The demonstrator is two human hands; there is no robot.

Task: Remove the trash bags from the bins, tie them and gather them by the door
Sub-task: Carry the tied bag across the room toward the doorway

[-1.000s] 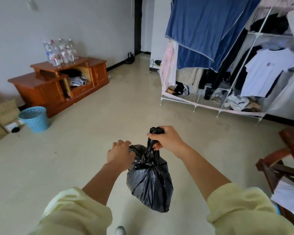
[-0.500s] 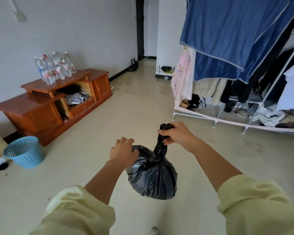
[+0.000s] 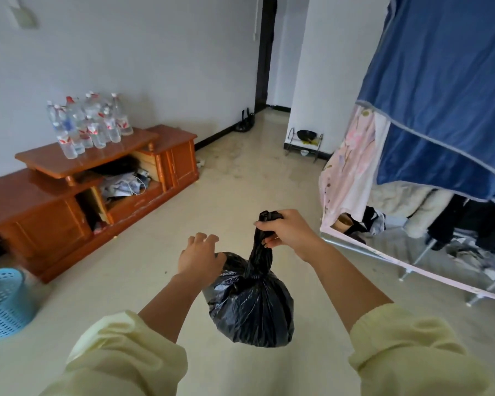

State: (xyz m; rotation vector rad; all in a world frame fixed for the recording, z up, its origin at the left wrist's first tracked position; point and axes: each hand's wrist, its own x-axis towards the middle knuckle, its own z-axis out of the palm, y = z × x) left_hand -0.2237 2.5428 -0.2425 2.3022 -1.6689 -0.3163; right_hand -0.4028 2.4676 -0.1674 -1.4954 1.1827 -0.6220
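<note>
A full black trash bag (image 3: 250, 304) hangs in the air in front of me, its neck twisted into a tight rope. My right hand (image 3: 287, 231) is clenched around the top of that neck and carries the bag. My left hand (image 3: 199, 254) hovers at the bag's upper left shoulder with fingers loosely spread; it touches the plastic at most lightly and grips nothing. A light blue plastic bin (image 3: 3, 301) stands on the floor at the far left, with no bag visible in it.
A wooden TV cabinet (image 3: 69, 192) with several water bottles (image 3: 89, 124) lines the left wall. A fabric wardrobe rack (image 3: 429, 172) full of clothes fills the right. Between them pale floor runs to a dark doorway (image 3: 265, 52) at the back.
I have moved forward and turned left: the cabinet and doorway are nearer, the wardrobe has slid right. My left hand has loosened from a fist on the bag to spread fingers.
</note>
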